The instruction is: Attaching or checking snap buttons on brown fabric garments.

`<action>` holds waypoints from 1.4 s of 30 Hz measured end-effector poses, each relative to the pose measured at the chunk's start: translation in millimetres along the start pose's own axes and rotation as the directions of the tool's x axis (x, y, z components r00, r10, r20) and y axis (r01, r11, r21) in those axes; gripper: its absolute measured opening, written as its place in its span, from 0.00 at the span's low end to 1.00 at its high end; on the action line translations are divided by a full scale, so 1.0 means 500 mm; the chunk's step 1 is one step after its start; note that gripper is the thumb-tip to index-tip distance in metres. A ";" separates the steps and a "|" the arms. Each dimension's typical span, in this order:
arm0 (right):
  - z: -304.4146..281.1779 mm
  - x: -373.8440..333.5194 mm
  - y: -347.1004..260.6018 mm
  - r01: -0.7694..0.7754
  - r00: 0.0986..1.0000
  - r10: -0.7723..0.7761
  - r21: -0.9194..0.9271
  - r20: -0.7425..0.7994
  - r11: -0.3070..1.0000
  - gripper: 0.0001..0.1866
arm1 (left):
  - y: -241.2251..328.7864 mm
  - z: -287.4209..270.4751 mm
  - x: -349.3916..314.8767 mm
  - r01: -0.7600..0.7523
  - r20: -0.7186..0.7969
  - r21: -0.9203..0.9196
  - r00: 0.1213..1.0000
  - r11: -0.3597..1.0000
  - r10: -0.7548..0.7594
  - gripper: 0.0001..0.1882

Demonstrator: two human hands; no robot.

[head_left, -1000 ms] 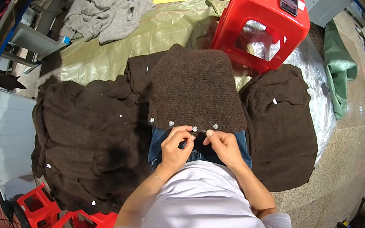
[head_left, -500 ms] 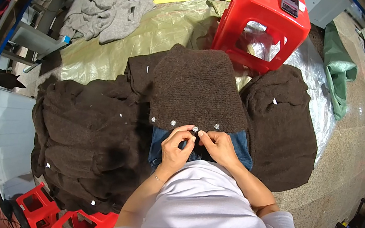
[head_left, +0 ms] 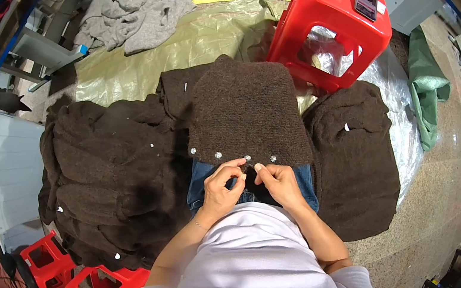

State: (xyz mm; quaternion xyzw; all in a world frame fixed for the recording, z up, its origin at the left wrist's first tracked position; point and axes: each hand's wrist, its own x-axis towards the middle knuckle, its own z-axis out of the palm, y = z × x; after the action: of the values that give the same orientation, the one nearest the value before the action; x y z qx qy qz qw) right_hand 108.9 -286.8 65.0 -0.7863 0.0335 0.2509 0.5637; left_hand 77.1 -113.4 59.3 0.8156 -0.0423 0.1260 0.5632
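Note:
A dark brown knit garment (head_left: 253, 111) lies across my lap over blue jeans. Along its near edge sits a row of sparkly, flower-like buttons (head_left: 218, 155). My left hand (head_left: 222, 186) is closed in a pinch at that edge, with a dark fold of the knit between its fingertips, just below one button (head_left: 247, 157). Close by on the right, my right hand (head_left: 277, 183) has thumb and forefinger pressed together at the edge. Whatever they pinch is too small to make out.
Piles of brown knitwear lie at the left (head_left: 111, 173) and right (head_left: 354, 163). Beyond stands a red plastic stool (head_left: 332, 33) with a phone (head_left: 366, 1) on top. Grey fabric (head_left: 144, 4) lies on yellowish sheeting (head_left: 211, 38). More red stools (head_left: 106, 284) are at lower left.
My right hand has drawn slightly to the right, away from the button and my left fingertips. My left hand stays nearly in place.

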 end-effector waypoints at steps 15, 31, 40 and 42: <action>-0.091 -0.018 0.046 -0.021 0.916 0.277 0.655 -0.290 0.755 0.26 | -0.002 0.076 0.042 -0.081 0.143 0.254 0.989 0.964 0.045 0.10; -0.064 -0.044 0.048 -0.050 0.991 0.065 0.131 -0.116 0.990 0.26 | -0.010 0.078 0.034 0.009 0.163 -0.116 0.987 0.993 0.011 0.01; -0.061 -0.040 0.035 -0.067 0.981 0.079 0.072 -0.177 0.995 0.27 | -0.008 0.082 0.030 0.079 0.104 0.038 0.991 0.996 -0.083 0.05; -0.060 -0.038 0.042 -0.099 0.978 0.126 0.159 -0.169 0.982 0.27 | -0.007 0.087 0.037 0.108 0.117 0.092 0.986 0.990 -0.118 0.06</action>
State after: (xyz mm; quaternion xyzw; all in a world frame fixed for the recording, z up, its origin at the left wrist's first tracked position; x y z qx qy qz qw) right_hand 95.9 -325.7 62.1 -0.7578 0.1471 0.2079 0.6007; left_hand 102.4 -151.1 46.3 0.8461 -0.0250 0.0455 0.5306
